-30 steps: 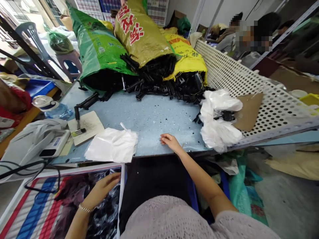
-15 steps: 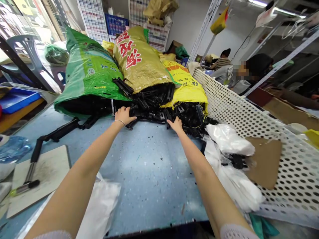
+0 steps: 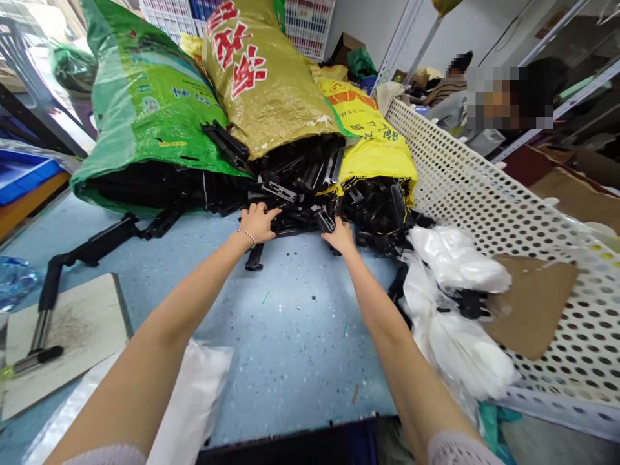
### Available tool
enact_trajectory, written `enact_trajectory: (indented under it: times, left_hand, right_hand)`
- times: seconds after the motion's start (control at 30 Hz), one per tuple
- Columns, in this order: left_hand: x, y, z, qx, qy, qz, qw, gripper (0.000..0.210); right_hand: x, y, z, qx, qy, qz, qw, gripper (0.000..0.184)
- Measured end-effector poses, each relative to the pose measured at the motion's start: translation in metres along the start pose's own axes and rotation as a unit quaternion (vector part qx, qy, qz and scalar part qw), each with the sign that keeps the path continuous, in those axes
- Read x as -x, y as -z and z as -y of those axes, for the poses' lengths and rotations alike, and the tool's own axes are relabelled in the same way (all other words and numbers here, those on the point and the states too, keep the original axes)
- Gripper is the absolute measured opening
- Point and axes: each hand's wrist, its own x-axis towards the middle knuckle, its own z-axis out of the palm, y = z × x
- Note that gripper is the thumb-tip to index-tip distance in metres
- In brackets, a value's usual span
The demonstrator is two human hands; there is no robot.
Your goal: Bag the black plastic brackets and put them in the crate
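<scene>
Both my hands reach to the heap of black plastic parts spilling from the sack mouths. My left hand, with a beaded bracelet at the wrist, curls its fingers over a dark part; a black plastic part juts out below it onto the table. Further right, my right hand grips a black plastic part at the heap's front edge. The fingertips of both hands are partly hidden among the parts. Behind lie a green sack, a gold sack and a yellow sack.
A long black part lies left, above a pale board holding a screwdriver-like tool. White plastic bags and brown cardboard sit right, beside a perforated white panel. Other people sit beyond it.
The view has moved closer to the sacks. The black part below my left hand now sticks out further toward me. My right hand has closed in on a part at the heap's edge.
</scene>
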Motion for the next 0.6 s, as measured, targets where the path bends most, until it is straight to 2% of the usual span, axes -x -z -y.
enact_trajectory:
  times: [0.1, 0.2, 0.33, 0.43, 0.5, 0.57, 0.6]
  left_hand:
    - [0.033, -0.007, -0.016, -0.008, 0.014, -0.016, 1.000, 0.078]
    - [0.073, -0.011, -0.023, -0.010, 0.013, -0.007, 1.000, 0.081]
    - [0.123, -0.010, -0.029, -0.018, 0.024, 0.016, 0.999, 0.093]
    - [0.153, -0.004, -0.032, -0.003, 0.055, 0.049, 0.997, 0.108]
    - [0.172, 0.001, -0.035, 0.029, 0.062, 0.028, 0.997, 0.110]
    - [0.193, 0.005, -0.043, 0.102, 0.037, -0.030, 0.994, 0.095]
    - [0.205, 0.006, -0.051, 0.160, 0.020, -0.057, 0.985, 0.086]
  right_hand:
    - [0.039, -0.004, 0.005, 0.020, -0.001, -0.004, 1.000, 0.072]
    - [0.080, -0.015, 0.010, 0.038, 0.014, 0.010, 0.999, 0.069]
    - [0.121, -0.029, 0.017, 0.028, 0.066, 0.047, 0.996, 0.064]
    - [0.141, -0.027, 0.020, -0.015, 0.108, 0.068, 0.992, 0.061]
    - [0.157, -0.019, 0.020, -0.064, 0.119, 0.036, 0.990, 0.060]
    - [0.180, -0.012, 0.021, -0.167, 0.126, 0.020, 0.978, 0.056]
    - [0.195, -0.010, 0.022, -0.244, 0.132, 0.039, 0.960, 0.053]
